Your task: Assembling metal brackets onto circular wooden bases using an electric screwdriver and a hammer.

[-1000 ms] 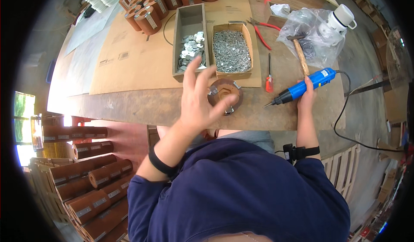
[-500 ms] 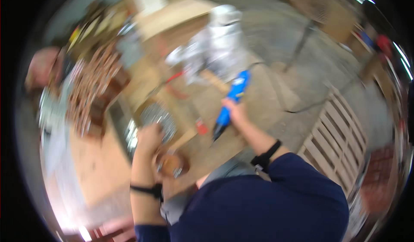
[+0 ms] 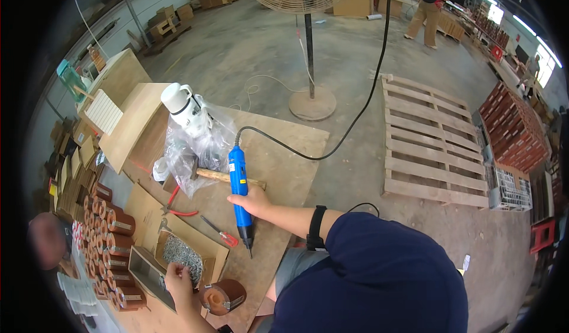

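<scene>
My right hand [image 3: 251, 201] grips a blue electric screwdriver [image 3: 239, 179], its black tip angled down over the wooden table and its cord [image 3: 308, 155] rising from the top. My left hand [image 3: 179, 278] is at the edge of a cardboard box [image 3: 208, 249] holding small metal screws [image 3: 182, 258]. Its fingers are pinched together; whatever is between them is too small to make out. Next to this hand a reddish-brown round wooden piece [image 3: 230, 296] lies tilted on its side. A narrow open box [image 3: 144, 263] stands on the other side of the hand.
Many similar brown cylinders [image 3: 112, 244] are stacked at left. Red-handled pliers [image 3: 178, 205], a red-handled screwdriver [image 3: 225, 236], a wooden-handled hammer [image 3: 222, 176] and a white flask [image 3: 185, 104] in plastic lie on the table. Beyond are a pallet [image 3: 430, 143] and a fan stand [image 3: 312, 104]. A person is near left.
My view has swung, shifting the scene, and is now sharp. The electric screwdriver stands more upright in my right hand. My left hand stays by the screw box.
</scene>
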The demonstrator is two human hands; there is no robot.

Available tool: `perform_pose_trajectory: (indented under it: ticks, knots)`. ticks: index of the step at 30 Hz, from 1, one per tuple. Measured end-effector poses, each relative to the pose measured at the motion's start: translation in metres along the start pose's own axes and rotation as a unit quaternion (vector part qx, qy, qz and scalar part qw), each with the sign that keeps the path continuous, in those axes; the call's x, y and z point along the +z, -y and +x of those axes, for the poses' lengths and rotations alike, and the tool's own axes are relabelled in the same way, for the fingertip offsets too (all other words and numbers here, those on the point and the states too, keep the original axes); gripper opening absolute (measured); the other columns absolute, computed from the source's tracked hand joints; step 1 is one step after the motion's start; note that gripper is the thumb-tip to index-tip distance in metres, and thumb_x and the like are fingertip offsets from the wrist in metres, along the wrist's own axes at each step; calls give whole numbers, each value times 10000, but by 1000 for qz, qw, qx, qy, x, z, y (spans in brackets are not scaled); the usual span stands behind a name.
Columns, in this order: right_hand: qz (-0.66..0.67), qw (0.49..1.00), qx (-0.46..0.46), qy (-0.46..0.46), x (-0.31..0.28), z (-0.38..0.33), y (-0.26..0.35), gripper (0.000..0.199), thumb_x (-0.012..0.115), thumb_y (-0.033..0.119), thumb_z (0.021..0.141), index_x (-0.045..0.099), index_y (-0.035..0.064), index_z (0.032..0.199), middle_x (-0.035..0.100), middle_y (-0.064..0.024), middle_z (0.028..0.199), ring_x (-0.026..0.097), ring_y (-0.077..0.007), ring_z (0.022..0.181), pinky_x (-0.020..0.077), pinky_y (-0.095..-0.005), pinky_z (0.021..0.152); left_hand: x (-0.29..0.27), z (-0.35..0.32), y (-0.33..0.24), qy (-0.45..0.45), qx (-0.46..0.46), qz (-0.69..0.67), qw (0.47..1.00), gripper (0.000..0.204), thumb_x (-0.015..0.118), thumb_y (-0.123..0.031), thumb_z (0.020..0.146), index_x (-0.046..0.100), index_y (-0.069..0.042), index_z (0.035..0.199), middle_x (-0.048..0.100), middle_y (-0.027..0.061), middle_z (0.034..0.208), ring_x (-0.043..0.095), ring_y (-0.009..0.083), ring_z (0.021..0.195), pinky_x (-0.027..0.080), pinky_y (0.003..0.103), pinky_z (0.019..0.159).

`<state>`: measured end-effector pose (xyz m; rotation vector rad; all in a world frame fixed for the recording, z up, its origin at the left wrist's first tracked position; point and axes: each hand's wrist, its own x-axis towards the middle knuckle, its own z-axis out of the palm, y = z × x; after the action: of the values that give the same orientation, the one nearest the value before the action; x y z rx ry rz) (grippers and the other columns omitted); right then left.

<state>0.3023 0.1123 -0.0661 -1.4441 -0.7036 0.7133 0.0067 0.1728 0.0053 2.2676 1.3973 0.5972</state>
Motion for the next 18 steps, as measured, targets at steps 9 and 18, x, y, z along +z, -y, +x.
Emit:
perform_pose_trajectory:
  ticks: [9,18]
  knots:
    - [-4,999,-32,-42,8,0,-4,310,666,326,657,562,44,737,586,-78,647,581,-178,604,448,-318,567,-21,-20,-17,-62,-66,-260,961,36,540,25,771,571,20,790,561,36,723,509,103,653,421,221,612]
    - [197,980,27,-30,9,-3,-5,228,657,231,678,540,69,788,545,-40,671,530,-143,593,424,-278,558,-50,-52,-24,-178,-20,-202,963,72,507,-52,841,489,-15,782,462,14,673,449,102,616,397,230,609]
